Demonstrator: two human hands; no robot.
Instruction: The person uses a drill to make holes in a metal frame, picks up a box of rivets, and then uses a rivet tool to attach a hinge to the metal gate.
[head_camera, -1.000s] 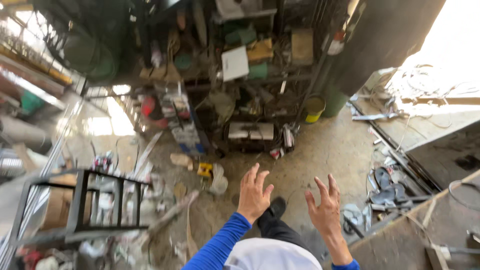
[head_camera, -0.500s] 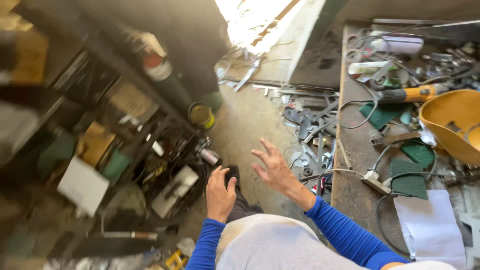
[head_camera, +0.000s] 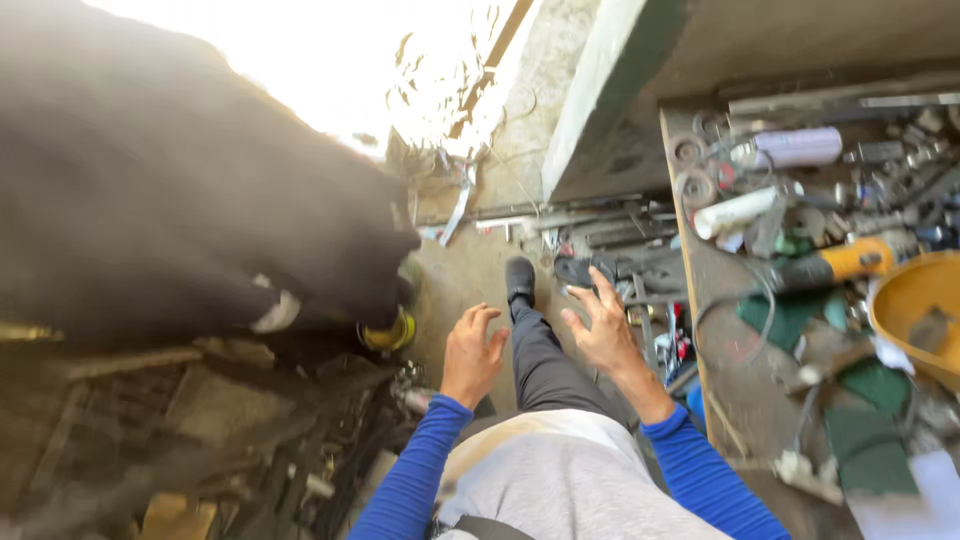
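Observation:
My left hand (head_camera: 472, 352) hangs open in front of me with its fingers apart and nothing in it. My right hand (head_camera: 603, 328) is open too, fingers spread, empty, just left of a cluttered workbench (head_camera: 722, 345). Between the two hands my leg in dark trousers steps forward, with a black shoe (head_camera: 519, 279) on the dusty concrete floor. Both arms wear blue sleeves. An orange-handled power tool (head_camera: 838, 263) lies on the bench to the right of my right hand, apart from it.
The bench carries a yellow bowl (head_camera: 908, 305), white tubes (head_camera: 738, 211), cables, discs and green pads. Metal bars and scrap (head_camera: 590, 225) lie on the floor ahead. A large dark blurred mass (head_camera: 170, 210) fills the left, with a yellow can (head_camera: 388, 335) and shelves of clutter below.
The view has swung round from the cluttered shelves to the workbench and bright doorway. Both hands stay open and empty in front of me, and my leg has stepped forward.

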